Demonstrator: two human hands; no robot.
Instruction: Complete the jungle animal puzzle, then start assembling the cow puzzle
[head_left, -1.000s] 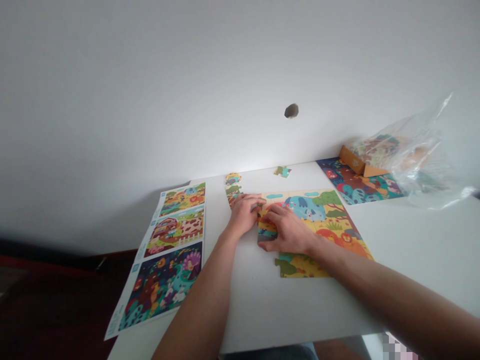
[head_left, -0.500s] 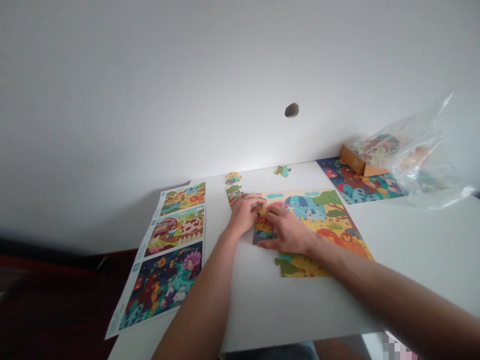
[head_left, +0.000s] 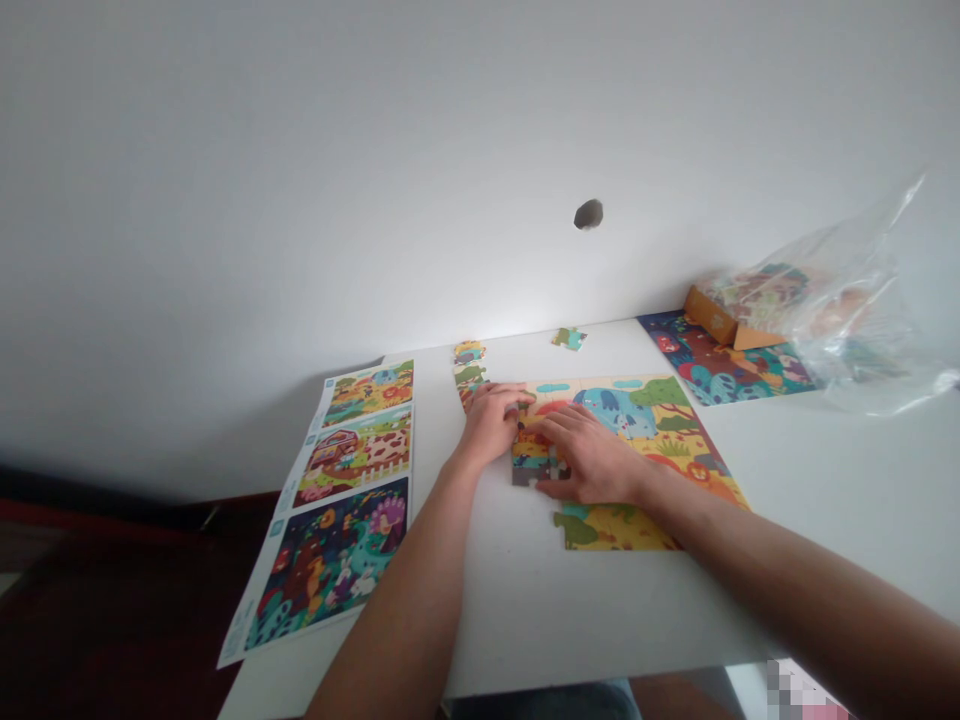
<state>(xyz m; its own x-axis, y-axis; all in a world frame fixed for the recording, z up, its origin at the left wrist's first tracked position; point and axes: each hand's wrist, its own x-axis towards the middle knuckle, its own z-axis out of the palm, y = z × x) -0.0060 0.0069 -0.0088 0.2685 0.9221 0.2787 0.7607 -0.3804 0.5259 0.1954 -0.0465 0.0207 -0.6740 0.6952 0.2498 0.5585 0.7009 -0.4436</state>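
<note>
A partly joined jigsaw (head_left: 615, 412) with blue elephants and lions lies on the white table (head_left: 525, 620). My left hand (head_left: 491, 422) rests at its upper left edge, fingers bent over a piece there. My right hand (head_left: 592, 455) is on the left part of the jigsaw, fingers curved, with the thumb low near a grey-edged piece (head_left: 525, 475). What sits under the fingertips of both hands is partly hidden. Loose pieces lie behind my left hand, one stack (head_left: 470, 353) near the wall and another piece (head_left: 570, 339) to its right.
On the left, a sheet with three pictures (head_left: 352, 430) overhangs the table edge. At the back right, an orange box (head_left: 716, 315) in a clear plastic bag (head_left: 862, 310) stands on a dark finished picture (head_left: 705, 375). A wall rises behind the table.
My right hand has shifted slightly right, uncovering more of the pieces at the jigsaw's left edge. My left hand stays at nearly the same place. The view has moved a little.
</note>
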